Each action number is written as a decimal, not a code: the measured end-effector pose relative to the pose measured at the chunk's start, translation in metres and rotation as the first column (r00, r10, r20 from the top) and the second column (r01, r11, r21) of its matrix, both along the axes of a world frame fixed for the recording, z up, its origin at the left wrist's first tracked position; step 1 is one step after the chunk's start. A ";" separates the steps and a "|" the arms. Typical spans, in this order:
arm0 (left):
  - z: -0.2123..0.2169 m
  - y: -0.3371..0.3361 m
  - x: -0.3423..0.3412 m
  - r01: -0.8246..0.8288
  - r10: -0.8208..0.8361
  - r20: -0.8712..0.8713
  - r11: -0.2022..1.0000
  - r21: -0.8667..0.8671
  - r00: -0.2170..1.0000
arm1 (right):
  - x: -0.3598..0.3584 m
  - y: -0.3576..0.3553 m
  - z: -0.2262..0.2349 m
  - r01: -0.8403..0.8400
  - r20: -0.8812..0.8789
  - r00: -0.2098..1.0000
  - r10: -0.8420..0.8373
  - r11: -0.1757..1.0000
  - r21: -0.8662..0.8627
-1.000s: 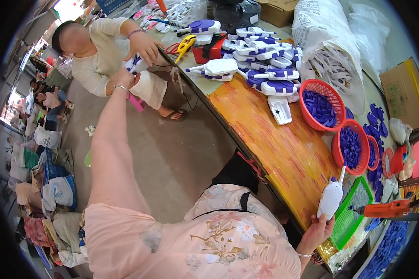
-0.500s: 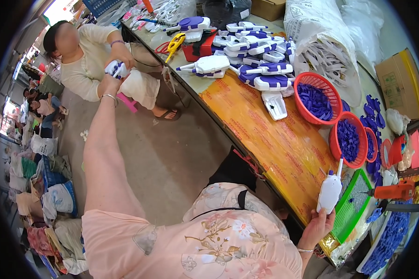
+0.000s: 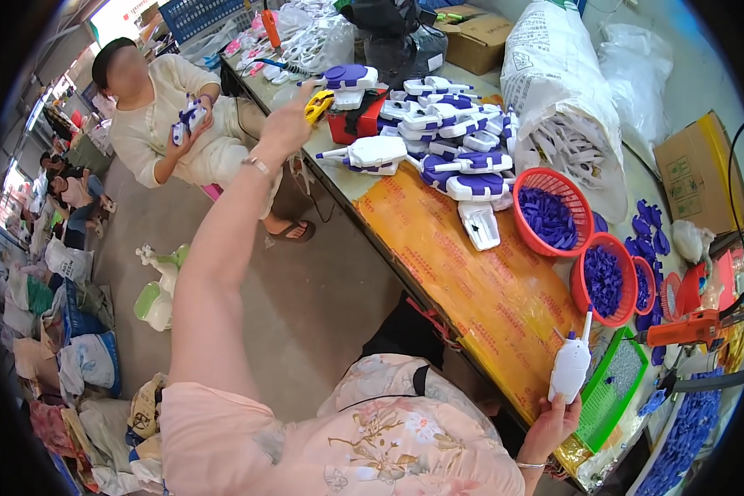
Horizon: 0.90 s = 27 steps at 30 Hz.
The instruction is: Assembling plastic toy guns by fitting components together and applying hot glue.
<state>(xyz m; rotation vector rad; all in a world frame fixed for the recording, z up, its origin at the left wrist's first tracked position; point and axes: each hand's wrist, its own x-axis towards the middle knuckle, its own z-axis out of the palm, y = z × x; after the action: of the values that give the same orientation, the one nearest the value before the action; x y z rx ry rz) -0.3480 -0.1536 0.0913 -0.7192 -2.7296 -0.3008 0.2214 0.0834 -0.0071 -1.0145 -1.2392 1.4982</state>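
My left hand (image 3: pixel 285 131) reaches far across to the table's left edge. Its partly visible fingers stretch out at the thin end of a purple-and-white walkie-talkie-shaped casing (image 3: pixel 350 77), beside a yellow tool (image 3: pixel 319 106). Whether they touch the casing is hard to see. Low on the right, my right hand (image 3: pixel 551 426) holds a white walkie-talkie-shaped casing (image 3: pixel 570 366) by its lower end, its antenna pointing up and a small purple knob on top. Across from me, a seated co-worker (image 3: pixel 161 116) holds a purple-and-white piece (image 3: pixel 188 121) in both hands.
Several similar casings (image 3: pixel 450 124) are heaped by a red box (image 3: pixel 351 128). Red baskets (image 3: pixel 589 211) of purple parts stand beside a white sack (image 3: pixel 554 50). A green tray (image 3: pixel 608 388) and an orange electric screwdriver (image 3: pixel 684 329) are at the right. A small ride-on toy (image 3: pixel 161 289) stands on the floor.
My left hand has left the co-worker's hands and moved right to the table edge. The purple-and-white piece is now in the co-worker's hands alone. My right hand keeps its white casing.
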 end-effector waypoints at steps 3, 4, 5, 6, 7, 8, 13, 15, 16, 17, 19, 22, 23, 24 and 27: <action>0.018 0.041 -0.003 0.018 -0.016 0.020 0.993 -0.118 1.000 | 0.000 -0.002 0.000 0.031 -0.009 0.999 -0.031 0.999 -0.009; 0.014 0.048 -0.014 0.033 -0.030 0.027 0.991 -0.127 0.999 | 0.000 -0.002 -0.001 0.033 -0.015 0.999 -0.033 0.999 -0.003; 0.006 0.049 -0.025 0.041 -0.038 0.019 0.988 -0.148 0.999 | 0.001 -0.002 -0.002 0.025 -0.028 0.999 -0.025 1.000 -0.001; -0.001 0.046 -0.035 0.047 -0.045 0.012 0.984 -0.171 0.999 | 0.001 -0.002 -0.002 0.015 -0.040 0.999 -0.015 1.000 -0.001; -0.001 0.048 -0.031 0.058 -0.058 0.005 0.985 -0.160 0.998 | 0.002 -0.002 -0.003 0.024 -0.037 0.999 -0.024 1.000 0.001; 0.000 0.051 -0.027 -0.006 0.006 0.006 0.994 -0.113 1.000 | 0.002 -0.001 -0.003 0.013 -0.044 0.999 -0.013 1.000 0.009; -0.015 0.044 -0.011 -0.059 0.060 -0.015 0.996 0.070 0.998 | 0.000 0.001 -0.003 0.003 -0.036 0.999 -0.002 1.000 0.009; -0.024 0.037 -0.002 0.143 -0.132 0.170 0.988 -0.054 0.977 | 0.001 -0.001 -0.002 0.009 -0.031 0.999 -0.009 1.000 0.015; -0.032 0.033 0.010 0.172 -0.158 0.151 0.981 -0.086 0.976 | 0.000 0.000 -0.002 0.002 -0.019 1.000 -0.001 1.000 0.019; -0.042 0.030 0.008 0.190 -0.166 0.181 0.974 -0.122 0.969 | -0.001 0.001 -0.001 0.001 -0.014 1.000 -0.001 1.000 0.012; -0.059 0.026 0.004 0.182 -0.137 0.240 0.967 -0.179 0.961 | -0.002 0.001 0.000 -0.009 -0.004 1.000 0.009 1.000 0.007; -0.074 0.025 -0.008 0.233 -0.178 0.268 0.954 -0.187 0.947 | 0.001 0.001 0.001 -0.007 0.010 1.000 0.007 1.000 0.016; -0.079 0.026 -0.007 0.227 -0.182 0.236 0.957 -0.182 0.955 | 0.000 0.000 0.001 0.004 0.016 1.000 -0.004 1.000 0.015; -0.081 0.026 -0.010 0.201 -0.156 0.253 0.965 -0.167 0.955 | -0.003 -0.001 0.003 0.002 0.011 1.000 -0.002 1.000 0.013; -0.094 0.013 -0.016 0.225 -0.189 0.265 0.968 -0.114 0.946 | -0.002 -0.001 0.002 -0.003 -0.017 1.000 0.003 1.000 0.003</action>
<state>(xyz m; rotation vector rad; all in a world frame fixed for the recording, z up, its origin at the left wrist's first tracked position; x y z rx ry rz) -0.3637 -0.1410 -0.0024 -1.0808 -2.9407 -0.2605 0.2193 0.0823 -0.0056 -0.9969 -1.2313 1.5042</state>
